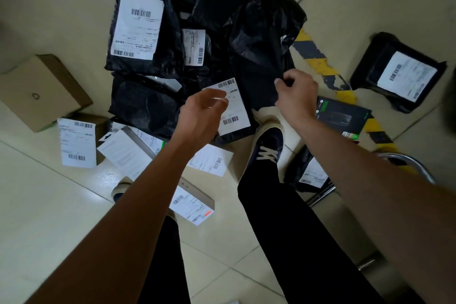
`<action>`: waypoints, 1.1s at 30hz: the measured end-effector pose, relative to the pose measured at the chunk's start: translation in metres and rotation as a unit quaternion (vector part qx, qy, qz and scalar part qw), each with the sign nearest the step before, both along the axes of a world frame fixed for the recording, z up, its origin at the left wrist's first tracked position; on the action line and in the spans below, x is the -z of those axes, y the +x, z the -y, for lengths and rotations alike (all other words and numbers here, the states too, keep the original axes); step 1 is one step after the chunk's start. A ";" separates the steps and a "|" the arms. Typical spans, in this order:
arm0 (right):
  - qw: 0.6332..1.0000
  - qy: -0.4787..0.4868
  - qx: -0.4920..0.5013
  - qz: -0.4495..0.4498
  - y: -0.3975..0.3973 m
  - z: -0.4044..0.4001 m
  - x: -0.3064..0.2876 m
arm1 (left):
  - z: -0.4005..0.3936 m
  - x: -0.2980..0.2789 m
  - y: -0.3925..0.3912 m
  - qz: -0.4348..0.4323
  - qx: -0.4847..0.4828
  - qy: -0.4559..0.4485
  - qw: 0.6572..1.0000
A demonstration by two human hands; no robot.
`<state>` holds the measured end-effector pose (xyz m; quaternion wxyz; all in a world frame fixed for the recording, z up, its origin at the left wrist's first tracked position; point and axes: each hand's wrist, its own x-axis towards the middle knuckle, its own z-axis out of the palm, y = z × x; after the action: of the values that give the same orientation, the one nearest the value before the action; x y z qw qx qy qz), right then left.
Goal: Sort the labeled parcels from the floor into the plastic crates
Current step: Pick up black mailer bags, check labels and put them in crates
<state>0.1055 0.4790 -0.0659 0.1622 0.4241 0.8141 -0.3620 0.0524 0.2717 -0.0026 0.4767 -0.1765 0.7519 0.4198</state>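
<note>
1. Two bare arms reach down; the right hand [297, 92] pinches a big crinkly black plastic parcel bag [249, 24] on the pile.
2. Left hand [201, 112] hangs loose over a white-labelled black parcel [232, 108].
3. Label words are too blurry; a black box [341, 116] reads "30000".

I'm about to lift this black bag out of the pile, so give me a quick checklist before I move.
1. Right hand grip on the big black bag: ok, fingers pinch its edge.
2. Left hand free to help: ok, open over a labelled parcel.
3. Bag's label readable: not ok, none shows on this side.
4. Bag clear of other parcels: not ok, it lies across the pile.
5. Crates within reach: cannot tell, none in view.
6. Footing: ok, the shoe is on bare floor.
</note>
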 end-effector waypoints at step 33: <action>0.924 -0.362 0.108 -0.048 -0.025 0.132 -0.068 | 0.191 -0.045 0.027 0.109 -0.364 0.096 0.920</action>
<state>0.0807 0.3470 0.0021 0.2256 0.4040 0.5833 -0.6676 0.0798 0.0811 0.0425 0.3851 -0.4360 0.5353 0.6125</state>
